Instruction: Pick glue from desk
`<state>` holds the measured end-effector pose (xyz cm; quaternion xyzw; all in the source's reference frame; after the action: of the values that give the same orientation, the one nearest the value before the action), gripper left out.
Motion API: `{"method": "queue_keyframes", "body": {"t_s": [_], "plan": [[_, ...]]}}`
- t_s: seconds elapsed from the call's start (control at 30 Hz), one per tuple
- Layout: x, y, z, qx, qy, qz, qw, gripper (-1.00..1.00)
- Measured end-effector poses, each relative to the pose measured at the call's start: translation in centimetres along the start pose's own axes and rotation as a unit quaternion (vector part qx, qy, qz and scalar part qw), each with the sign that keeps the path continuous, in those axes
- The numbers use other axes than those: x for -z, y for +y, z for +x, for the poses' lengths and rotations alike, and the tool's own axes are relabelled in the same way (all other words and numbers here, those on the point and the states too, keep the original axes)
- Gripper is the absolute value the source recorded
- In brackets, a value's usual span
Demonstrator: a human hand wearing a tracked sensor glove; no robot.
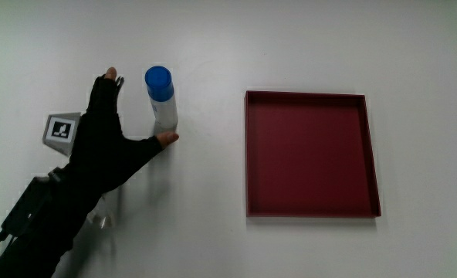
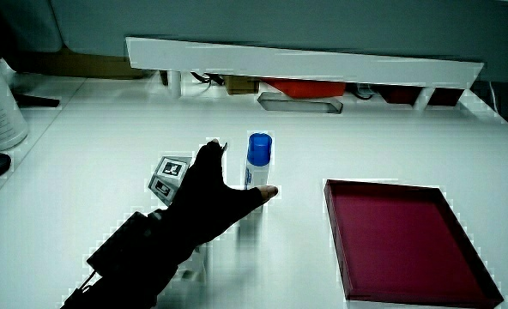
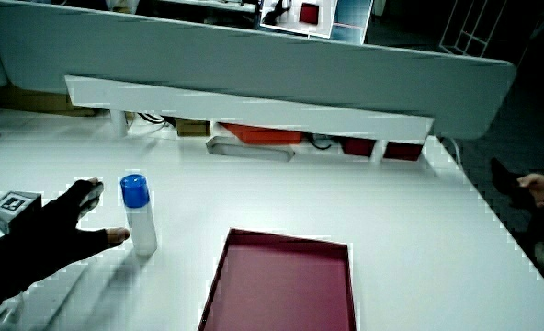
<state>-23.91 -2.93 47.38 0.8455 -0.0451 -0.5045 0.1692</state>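
Beside your hand the glue stands upright betw. spread fingers & thumb, thumb tip touching, not yet clamped.

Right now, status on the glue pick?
Hand open beside glue stick, thumb at its base. Glue upright on table, not gripped. Red tray apart, nothing blocking.

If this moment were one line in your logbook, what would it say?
hand: open, beside glue stick, thumb tip at its base | glue stick: upright on table, blue cap, not lifted | red tray: empty
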Motion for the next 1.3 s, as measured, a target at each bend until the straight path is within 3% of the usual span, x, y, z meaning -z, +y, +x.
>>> {"method": "queue_keyframes", "body": {"t_s": [0.17,0.43,0.5,0.53,0.67,1.0,1.17,1.2,1.3], "plan": [[0.8,1.2,0.1,0.021,-0.008,-0.008,0.9997,0.0],[1.0,1.6,-0.3,0.005,-0.012,0.001,0.9999,0.0],[1.1,1.9,-0.4,0.016,-0.018,-0.001,0.9997,0.12],[1.1,1.8,-0.4,0.006,-0.018,0.006,0.9998,0.18],[1.0,1.7,-0.9,0.018,-0.04,0.028,0.9987,0.41],[0.8,1.7,-1.3,0.024,-0.037,0.052,0.9976,1.0],[0.6,1.4,-1.0,0.032,-0.039,0.057,0.9971,1.0],[0.7,1.5,-0.8,0.046,-0.047,0.057,0.9962,1.0],[0.6,1.4,0.5,0.051,-0.039,0.053,0.9965,1.0]]}}
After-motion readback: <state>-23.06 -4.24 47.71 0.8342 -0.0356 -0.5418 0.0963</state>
